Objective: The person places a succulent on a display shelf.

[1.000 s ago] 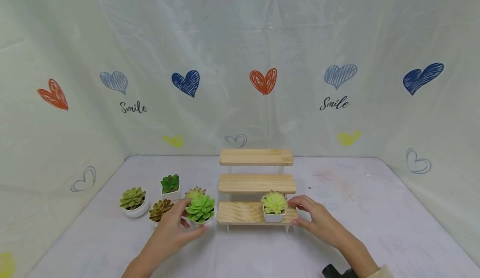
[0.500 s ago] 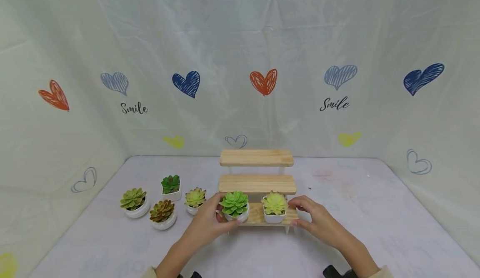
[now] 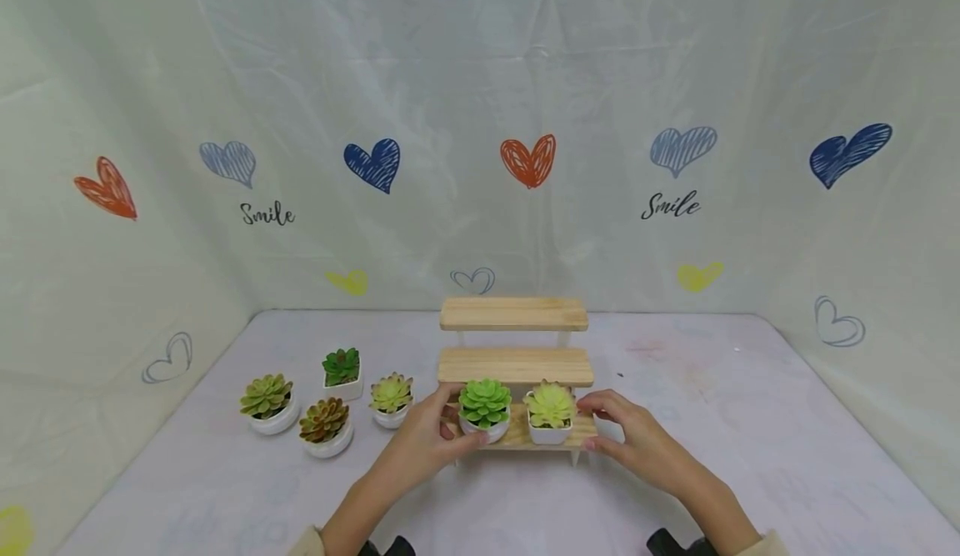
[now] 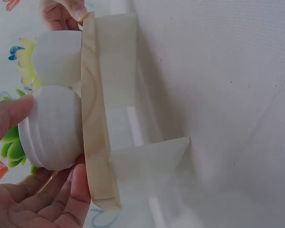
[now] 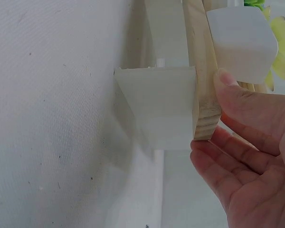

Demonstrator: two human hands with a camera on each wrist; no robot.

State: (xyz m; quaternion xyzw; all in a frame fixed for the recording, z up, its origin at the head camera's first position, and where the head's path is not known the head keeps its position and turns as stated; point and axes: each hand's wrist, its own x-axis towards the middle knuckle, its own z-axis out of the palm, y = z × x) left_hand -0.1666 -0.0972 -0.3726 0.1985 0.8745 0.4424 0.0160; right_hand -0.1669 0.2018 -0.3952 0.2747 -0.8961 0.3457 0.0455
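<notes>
The three-tier wooden stand looks stiff and light enough to shift; the right hand has its grip pinched on the right end of the lowest shelf. The left hand has its grip round the green succulent, which appears to rest on that shelf's left half. Its round white pot seems light, rigid, perhaps slippery, best held by the sides; the leaves probably bend.

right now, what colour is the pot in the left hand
The pot is white, clearest in the left wrist view.
</notes>
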